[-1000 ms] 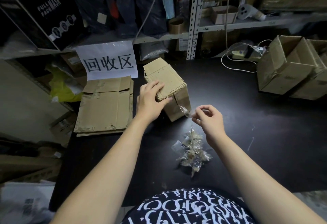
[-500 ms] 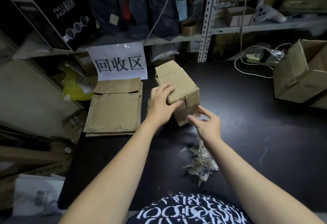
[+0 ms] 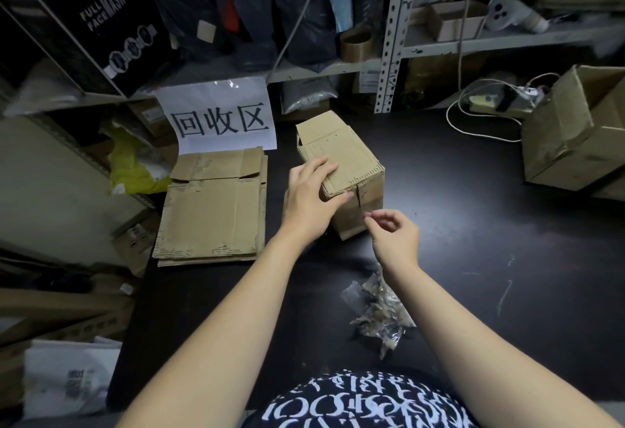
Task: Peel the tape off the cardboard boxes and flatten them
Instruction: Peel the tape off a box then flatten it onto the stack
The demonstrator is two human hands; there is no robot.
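Observation:
A small brown cardboard box lies on its side on the black table, its far flaps open. My left hand holds its near left corner, fingers on the top face and thumb against the front seam. My right hand is at the box's front face, thumb and forefinger pinching the end of a thin clear tape strip that barely shows. A crumpled pile of peeled tape lies on the table under my right forearm.
A stack of flattened cardboard lies left of the box, below a white paper sign. Two open cardboard boxes stand at the right edge. A white cable and power strip lie at the back. Metal shelving rises behind the table.
My right hand dropped a tape scrap, reached back to the box's front face and now pinches at the seam again. My left hand stayed on the box.

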